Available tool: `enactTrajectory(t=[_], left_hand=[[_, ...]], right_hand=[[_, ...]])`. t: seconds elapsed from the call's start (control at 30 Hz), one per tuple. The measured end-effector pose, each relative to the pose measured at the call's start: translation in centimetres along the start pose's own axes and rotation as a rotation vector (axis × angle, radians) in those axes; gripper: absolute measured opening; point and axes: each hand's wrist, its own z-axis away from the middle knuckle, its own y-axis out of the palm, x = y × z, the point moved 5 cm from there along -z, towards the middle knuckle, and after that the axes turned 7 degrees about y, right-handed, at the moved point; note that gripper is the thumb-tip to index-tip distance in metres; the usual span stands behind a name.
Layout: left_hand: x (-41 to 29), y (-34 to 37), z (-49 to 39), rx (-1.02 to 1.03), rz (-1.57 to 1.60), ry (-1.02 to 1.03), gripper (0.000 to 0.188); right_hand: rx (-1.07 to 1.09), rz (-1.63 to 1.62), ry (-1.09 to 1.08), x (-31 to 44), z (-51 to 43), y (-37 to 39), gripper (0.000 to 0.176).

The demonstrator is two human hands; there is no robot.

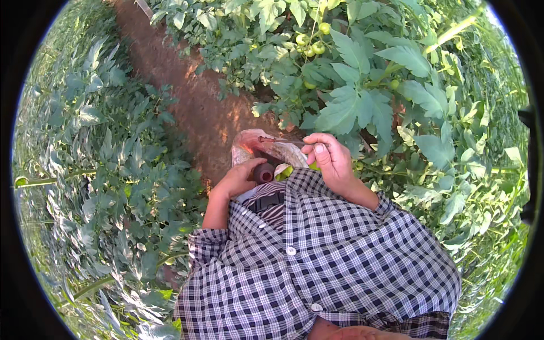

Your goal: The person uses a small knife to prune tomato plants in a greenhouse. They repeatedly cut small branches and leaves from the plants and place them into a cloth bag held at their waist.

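My left hand (239,177) holds a small dark reddish bottle (264,173) at waist height, its round open mouth facing up at me. My right hand (330,158) pinches a thin brush or stick (280,140) between thumb and fingers. The tool lies nearly level, pointing left, and its dark red tip is above and beyond the bottle, apart from the mouth. Around the bottle at my waist is a pale, stained open bag or cloth pouch (293,154). Some yellow-green things (284,171) show beside the bottle, too small to name surely.
Tomato plants (352,97) with green tomatoes (312,44) stand close on the right. More leafy plants (127,182) line the left. A bare soil path (191,97) runs between them. A black buckle (267,202) sits at my waist below the checked shirt's (340,246) opening.
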Motion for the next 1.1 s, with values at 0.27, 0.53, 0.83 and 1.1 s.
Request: enactTrajectory(t=[0.27, 0.53, 0.83, 1.1], left_hand=[[3.4, -3.3, -3.1, 0.065, -0.004, -0.004, 0.068], [5.6, -4.8, -7.4, 0.195, -0.02, 0.091, 0.059], [8.6, -9.1, -18.3, 0.363, -0.052, 0.117, 0.06], [9.0, -15.9, -25.3, 0.371, 0.088, 0.057, 0.062]], right_hand=[[-0.011, 0.126, -0.074, -1.8, -2.5, 1.7, 0.022], [-0.042, 0.142, -0.032, -3.8, -5.8, 3.0, 0.017], [-0.142, 0.236, 0.045, -8.9, -14.4, 1.5, 0.015], [0.03, 0.419, 0.069, -7.5, -27.9, 1.8, 0.014]])
